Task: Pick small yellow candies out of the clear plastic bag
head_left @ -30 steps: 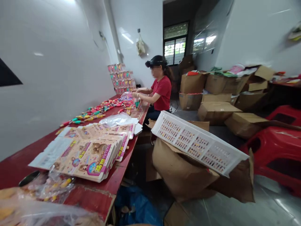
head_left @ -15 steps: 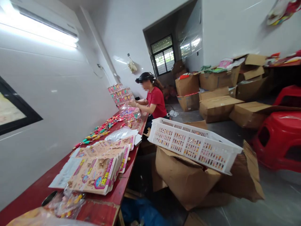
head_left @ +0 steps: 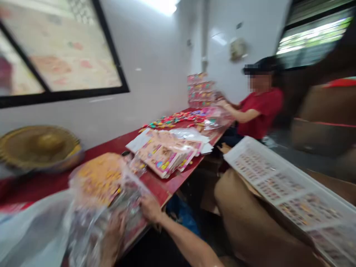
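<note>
While the whole view is smeared with blur, a framed picture (head_left: 63,48) fills the upper left of the frame on a white wall (head_left: 158,66), and a round straw hat (head_left: 39,146) sits at the left edge on a red table (head_left: 52,183). Below the hat, a white plastic sheet (head_left: 30,230) crosses the lower left corner. Just right of it, at bottom centre-left, a clear plastic bag (head_left: 97,181) holding orange printed goods lies against the table edge. The person's left hand (head_left: 112,237) is behind the plastic film, too blurred to show its grip. Their right hand (head_left: 150,208), near it, has its fingers closed on the bag, with the forearm running off to the lower right. Farther along the table, a stack of printed pink cards (head_left: 164,159) lies at centre, with a row of colourful sweets (head_left: 178,119) beyond it and stacked display boxes (head_left: 200,89) at the far end. Under the table edge shows a blue bag (head_left: 180,211). To the right, a co-worker (head_left: 261,111) in a red shirt sits at the table, both hands up at clear plastic. A white plastic crate (head_left: 289,185) rests tilted on a brown cardboard box (head_left: 244,218) at the lower right, below a barred window (head_left: 314,37) at the upper right.
</note>
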The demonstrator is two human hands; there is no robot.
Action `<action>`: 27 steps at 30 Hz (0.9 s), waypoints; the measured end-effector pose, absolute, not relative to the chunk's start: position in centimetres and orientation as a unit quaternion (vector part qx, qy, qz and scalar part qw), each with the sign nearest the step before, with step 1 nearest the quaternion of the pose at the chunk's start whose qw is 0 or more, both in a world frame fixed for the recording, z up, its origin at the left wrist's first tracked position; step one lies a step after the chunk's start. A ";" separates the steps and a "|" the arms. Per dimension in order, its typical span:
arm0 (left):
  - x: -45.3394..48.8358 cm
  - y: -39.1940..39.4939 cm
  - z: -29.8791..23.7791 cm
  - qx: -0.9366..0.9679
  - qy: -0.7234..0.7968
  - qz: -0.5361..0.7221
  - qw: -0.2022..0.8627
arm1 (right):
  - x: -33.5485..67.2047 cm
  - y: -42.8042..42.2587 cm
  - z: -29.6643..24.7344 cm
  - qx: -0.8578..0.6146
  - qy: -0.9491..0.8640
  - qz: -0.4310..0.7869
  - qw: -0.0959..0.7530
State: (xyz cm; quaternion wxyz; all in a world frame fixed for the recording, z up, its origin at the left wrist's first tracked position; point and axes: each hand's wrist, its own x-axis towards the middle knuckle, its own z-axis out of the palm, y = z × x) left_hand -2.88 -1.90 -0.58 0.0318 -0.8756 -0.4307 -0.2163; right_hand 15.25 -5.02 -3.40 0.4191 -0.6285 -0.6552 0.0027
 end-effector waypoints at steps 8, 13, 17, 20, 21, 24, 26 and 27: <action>-4.6 0.6 -6.0 -0.726 -0.520 -0.427 -0.142 | 16.3 -3.8 -10.2 -0.593 -0.688 0.134 0.397; -4.1 0.6 -7.5 -0.724 -0.541 -0.403 -0.142 | 16.6 -4.4 -11.1 -0.572 -0.687 0.107 0.436; -4.3 2.0 -7.4 -0.703 -0.529 -0.435 -0.190 | 16.7 -4.4 -11.4 -0.566 -0.682 0.093 0.454; -4.5 2.3 -7.7 -0.698 -0.540 -0.436 -0.176 | 16.7 -4.6 -11.5 -0.568 -0.676 0.099 0.458; -4.5 2.2 -7.9 -0.711 -0.542 -0.415 -0.170 | 16.7 -4.7 -11.4 -0.570 -0.675 0.100 0.457; -4.0 2.2 -8.0 -0.758 -0.525 -0.344 -0.177 | 16.7 -4.7 -11.2 -0.571 -0.676 0.091 0.457; -3.9 2.5 -7.9 -0.758 -0.511 -0.352 -0.200 | 16.9 -4.7 -11.2 -0.568 -0.680 0.086 0.456; -3.9 2.6 -7.9 -0.745 -0.509 -0.375 -0.215 | 16.9 -4.7 -11.3 -0.566 -0.682 0.086 0.454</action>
